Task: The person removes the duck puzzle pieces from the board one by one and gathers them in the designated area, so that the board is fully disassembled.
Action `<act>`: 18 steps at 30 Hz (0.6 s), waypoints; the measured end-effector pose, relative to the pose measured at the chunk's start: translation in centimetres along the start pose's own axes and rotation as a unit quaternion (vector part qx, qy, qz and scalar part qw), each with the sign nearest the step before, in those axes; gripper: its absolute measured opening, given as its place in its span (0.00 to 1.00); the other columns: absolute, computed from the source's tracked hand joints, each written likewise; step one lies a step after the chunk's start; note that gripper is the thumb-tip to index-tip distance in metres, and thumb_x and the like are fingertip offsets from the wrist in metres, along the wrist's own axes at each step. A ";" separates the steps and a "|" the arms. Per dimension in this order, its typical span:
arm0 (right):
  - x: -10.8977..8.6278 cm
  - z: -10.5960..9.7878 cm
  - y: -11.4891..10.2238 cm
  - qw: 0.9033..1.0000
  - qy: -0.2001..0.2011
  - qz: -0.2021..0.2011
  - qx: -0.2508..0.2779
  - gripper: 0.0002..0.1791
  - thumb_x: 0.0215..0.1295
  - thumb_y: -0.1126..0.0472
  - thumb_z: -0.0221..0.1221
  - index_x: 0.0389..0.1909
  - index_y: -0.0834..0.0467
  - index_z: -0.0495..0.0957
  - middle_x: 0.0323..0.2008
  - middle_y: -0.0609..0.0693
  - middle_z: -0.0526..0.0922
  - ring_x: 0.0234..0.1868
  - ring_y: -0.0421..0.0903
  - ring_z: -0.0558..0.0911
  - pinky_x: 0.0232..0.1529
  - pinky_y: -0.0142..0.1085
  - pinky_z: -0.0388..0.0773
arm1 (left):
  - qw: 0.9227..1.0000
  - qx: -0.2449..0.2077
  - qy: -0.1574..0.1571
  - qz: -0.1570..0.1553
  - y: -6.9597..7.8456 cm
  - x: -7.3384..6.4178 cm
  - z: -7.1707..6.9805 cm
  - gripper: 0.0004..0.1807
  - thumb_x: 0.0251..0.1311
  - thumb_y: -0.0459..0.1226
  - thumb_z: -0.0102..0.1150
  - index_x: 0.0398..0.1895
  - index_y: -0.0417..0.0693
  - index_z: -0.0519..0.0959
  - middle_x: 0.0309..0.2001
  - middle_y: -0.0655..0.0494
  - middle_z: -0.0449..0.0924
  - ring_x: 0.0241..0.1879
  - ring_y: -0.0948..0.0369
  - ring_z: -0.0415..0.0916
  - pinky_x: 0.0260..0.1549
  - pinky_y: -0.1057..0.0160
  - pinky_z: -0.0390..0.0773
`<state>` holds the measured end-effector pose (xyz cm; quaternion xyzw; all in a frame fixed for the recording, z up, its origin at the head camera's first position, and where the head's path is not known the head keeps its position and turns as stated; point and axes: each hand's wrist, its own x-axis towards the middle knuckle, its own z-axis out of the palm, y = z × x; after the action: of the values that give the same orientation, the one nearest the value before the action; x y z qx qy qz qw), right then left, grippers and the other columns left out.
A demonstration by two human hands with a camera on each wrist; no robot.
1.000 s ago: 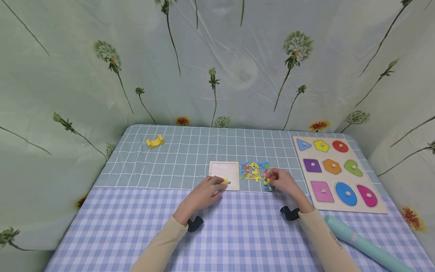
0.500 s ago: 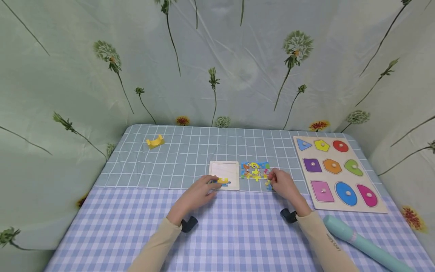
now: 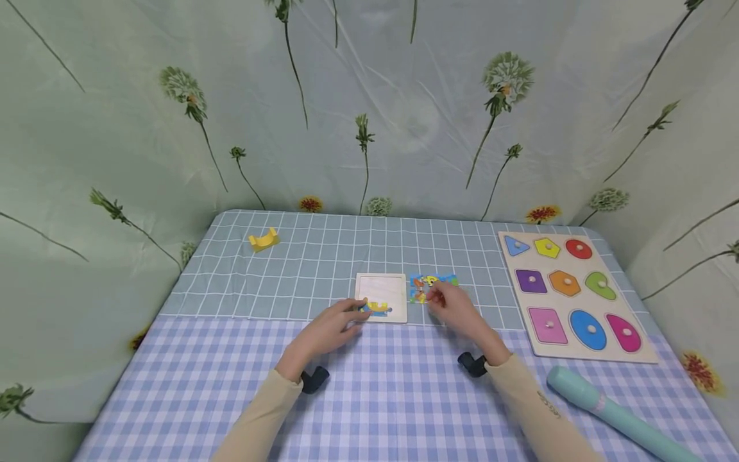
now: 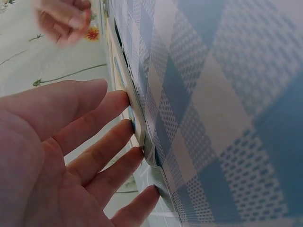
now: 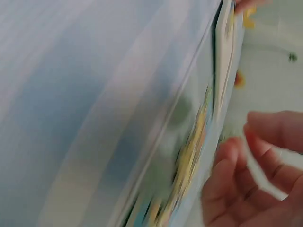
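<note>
Near the middle of the table lies a square wooden puzzle tray [image 3: 381,284], with yellow-and-blue jigsaw pieces [image 3: 378,309] along its front edge. My left hand [image 3: 331,328] rests its extended fingertips on the tray's left front corner; in the left wrist view the fingers [image 4: 102,153] touch the rim. Right of the tray is a patch of colourful jigsaw pieces [image 3: 417,292]. My right hand [image 3: 456,312] hovers over it and hides part of it. In the right wrist view its thumb and fingers [image 5: 272,130] are loosely bent close together, with no piece visible between them.
A wooden shape board [image 3: 555,321] with knobbed pieces lies at the right. A turquoise stick-like object [image 3: 618,414] lies by the right forearm. A yellow curved block [image 3: 263,240] sits at the back left. Flowered fabric [image 3: 369,96] hangs behind the table.
My right hand has moved left, from the lower right pieces to over the middle of the patch. My left hand has drawn back left, uncovering the pieces in the tray.
</note>
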<state>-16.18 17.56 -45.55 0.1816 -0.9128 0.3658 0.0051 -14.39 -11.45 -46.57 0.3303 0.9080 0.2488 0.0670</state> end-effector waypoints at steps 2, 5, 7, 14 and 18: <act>0.7 1.1 -1.0 0.998 -0.023 -0.038 0.033 0.06 0.55 0.76 0.58 0.34 0.67 0.76 0.30 0.54 0.77 0.31 0.45 0.75 0.33 0.35 0.75 | 1.000 0.002 0.003 0.003 0.0 0.0 0.0 0.18 0.65 0.35 0.57 0.57 0.40 0.78 0.64 0.43 0.68 0.62 0.46 0.65 0.59 0.49 0.66; 1.6 2.5 -2.4 0.994 -0.060 -0.067 0.058 0.09 0.57 0.76 0.58 0.39 0.68 0.77 0.34 0.55 0.78 0.34 0.46 0.76 0.37 0.36 0.76 | 1.000 0.002 0.008 0.009 -0.1 0.1 0.1 0.17 0.65 0.34 0.57 0.56 0.40 0.78 0.63 0.43 0.68 0.61 0.47 0.66 0.58 0.49 0.67; 2.1 3.4 -3.2 0.993 -0.081 -0.066 0.053 0.10 0.57 0.75 0.59 0.41 0.67 0.77 0.36 0.55 0.78 0.34 0.47 0.76 0.37 0.37 0.75 | 1.000 0.002 0.011 0.011 -0.1 0.2 0.1 0.17 0.65 0.34 0.57 0.56 0.39 0.78 0.63 0.43 0.69 0.61 0.47 0.67 0.57 0.50 0.68; 3.3 5.1 -4.5 0.995 -0.101 -0.025 -0.005 0.14 0.53 0.73 0.62 0.42 0.66 0.80 0.33 0.52 0.75 0.32 0.44 0.71 0.35 0.35 0.71 | 1.000 -0.002 0.017 0.013 0.0 0.1 0.1 0.17 0.65 0.33 0.57 0.55 0.38 0.79 0.62 0.43 0.69 0.60 0.48 0.68 0.56 0.51 0.69; 3.7 5.4 -4.6 0.995 -0.102 -0.014 -0.005 0.14 0.50 0.74 0.61 0.41 0.66 0.81 0.30 0.51 0.74 0.31 0.44 0.69 0.34 0.35 0.70 | 1.000 -0.008 0.018 0.007 0.2 0.2 0.0 0.17 0.64 0.33 0.58 0.55 0.38 0.79 0.62 0.43 0.70 0.59 0.48 0.68 0.56 0.51 0.70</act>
<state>-17.37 9.65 -45.90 0.2312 -0.9076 0.3406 -0.0822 -14.42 -11.22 -46.51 0.3314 0.9048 0.2622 0.0515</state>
